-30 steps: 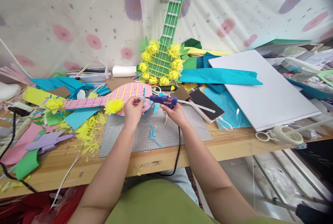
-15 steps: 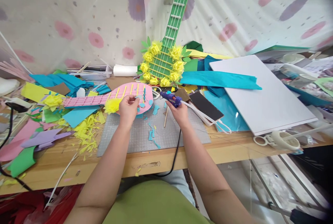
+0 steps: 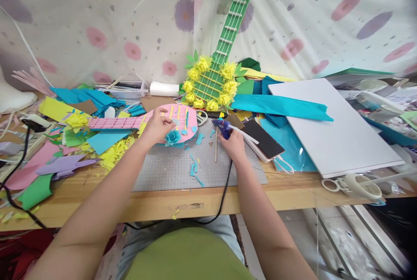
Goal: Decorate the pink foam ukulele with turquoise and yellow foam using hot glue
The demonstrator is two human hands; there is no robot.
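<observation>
My right hand grips a purple hot glue gun, its nozzle pointing left and a white glue stick trailing from its back. My left hand hovers at the near side of a pink paper guitar, fingers bent and loosely apart; nothing plain shows between them. Just below its fingertips a blue paper flower sits on the guitar's lower edge. Small blue paper petals lie on the guitar body. A yellow flower there is mostly hidden behind my left hand.
A green paper guitar ringed with yellow flowers leans at the back. Blue scraps and a thin stick lie on the grey cutting mat. A phone, a white board and a tape roll are rightward; paper scraps crowd the left.
My left hand has drawn leftward from the guitar's lower edge and its fingers have loosened, exposing the blue flower. My right hand still holds the glue gun. The view has shifted slightly.
</observation>
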